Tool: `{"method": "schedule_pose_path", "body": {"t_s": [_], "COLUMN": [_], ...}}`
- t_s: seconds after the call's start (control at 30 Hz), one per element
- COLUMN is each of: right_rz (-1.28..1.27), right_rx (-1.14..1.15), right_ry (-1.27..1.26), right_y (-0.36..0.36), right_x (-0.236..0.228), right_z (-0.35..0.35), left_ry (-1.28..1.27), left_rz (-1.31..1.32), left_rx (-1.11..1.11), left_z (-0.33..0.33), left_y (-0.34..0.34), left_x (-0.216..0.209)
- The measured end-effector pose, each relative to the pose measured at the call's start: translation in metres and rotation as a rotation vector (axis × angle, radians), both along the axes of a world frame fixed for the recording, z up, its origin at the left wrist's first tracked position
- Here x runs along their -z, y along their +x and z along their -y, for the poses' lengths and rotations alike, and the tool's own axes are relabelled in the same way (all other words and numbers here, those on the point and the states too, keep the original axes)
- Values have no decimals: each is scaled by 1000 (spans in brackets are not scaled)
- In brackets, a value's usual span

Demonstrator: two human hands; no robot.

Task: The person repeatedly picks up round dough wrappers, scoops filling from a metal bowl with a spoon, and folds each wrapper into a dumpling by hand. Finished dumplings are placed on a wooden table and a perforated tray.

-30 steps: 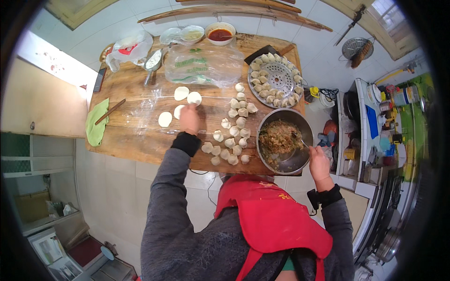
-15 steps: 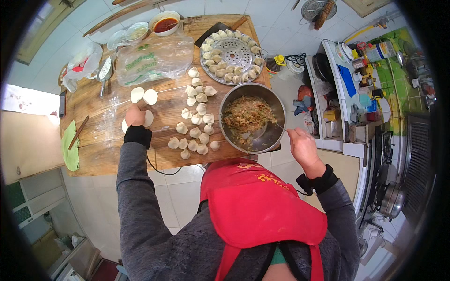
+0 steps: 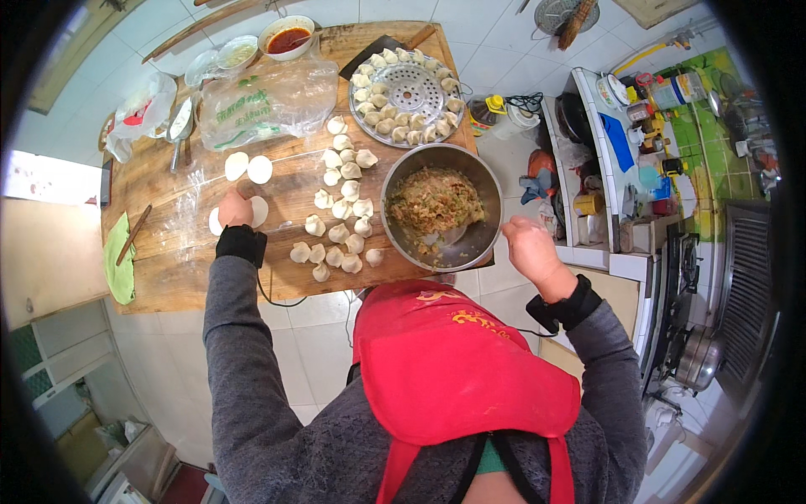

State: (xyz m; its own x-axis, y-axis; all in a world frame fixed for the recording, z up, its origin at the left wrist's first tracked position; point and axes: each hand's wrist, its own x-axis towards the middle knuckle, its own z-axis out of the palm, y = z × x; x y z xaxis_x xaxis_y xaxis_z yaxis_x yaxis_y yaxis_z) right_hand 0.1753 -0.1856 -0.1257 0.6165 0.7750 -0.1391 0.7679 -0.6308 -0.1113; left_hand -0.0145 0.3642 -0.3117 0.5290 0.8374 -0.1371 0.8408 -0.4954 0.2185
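Observation:
My left hand (image 3: 236,208) is low over the wooden table, fingers drawn together between two round dough wrappers, one at its left (image 3: 216,222) and one at its right (image 3: 259,210). What its fingertips grip is hidden. Two more wrappers (image 3: 248,168) lie just beyond it. At the right rim of a steel bowl (image 3: 391,220) of minced filling (image 3: 438,200), my right hand (image 3: 535,254) is closed around the handle of a spoon, most of which is hidden. Between the hands, folded dumplings (image 3: 339,233) stand in loose rows on the wood.
A perforated steel tray (image 3: 407,88) ringed with dumplings sits behind the bowl, near a cleaver (image 3: 369,57). Farther left are a plastic bag (image 3: 269,105), a bowl of red sauce (image 3: 288,39), a flour scoop (image 3: 181,122), and a thin stick (image 3: 134,235) on green cloth (image 3: 119,267).
The view has shifted slightly. My right hand has drawn back a little at the bowl's rim, and the spoon handle shows less. My left hand stays among the wrappers.

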Motion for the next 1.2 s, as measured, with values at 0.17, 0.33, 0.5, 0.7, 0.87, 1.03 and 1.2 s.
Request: {"method": "schedule_pose_path", "body": {"t_s": [0.17, 0.33, 0.5, 0.7, 0.87, 1.03, 1.2], "right_rz": [-21, -128, -219, -254, -207, -195, -344], "right_rx": [9, 30, 28, -8, -73, -95, 46], "right_ry": [15, 49, 45, 17, 43, 31, 109], "right_y": [-9, -10, -9, -6, -6, -6, -15], "right_x": [-15, -5, 16, 32, 36, 36, 46], "right_z": [5, 2, -4, -11, -13, -8, -14], "left_ry": [-56, -159, -536, -1236, -1438, -1561, -1604], "left_rz": [-44, 298, 790, 1304, 1374, 1391, 1344], "left_rx": [35, 98, 53, -228, -324, -423, -477], "left_z": [3, 29, 70, 151, 202, 237, 260], "left_y": [-3, -16, -33, -51, -57, -67, -75], "left_x": [-3, -37, -96, -144, -144, -132, -128]}}
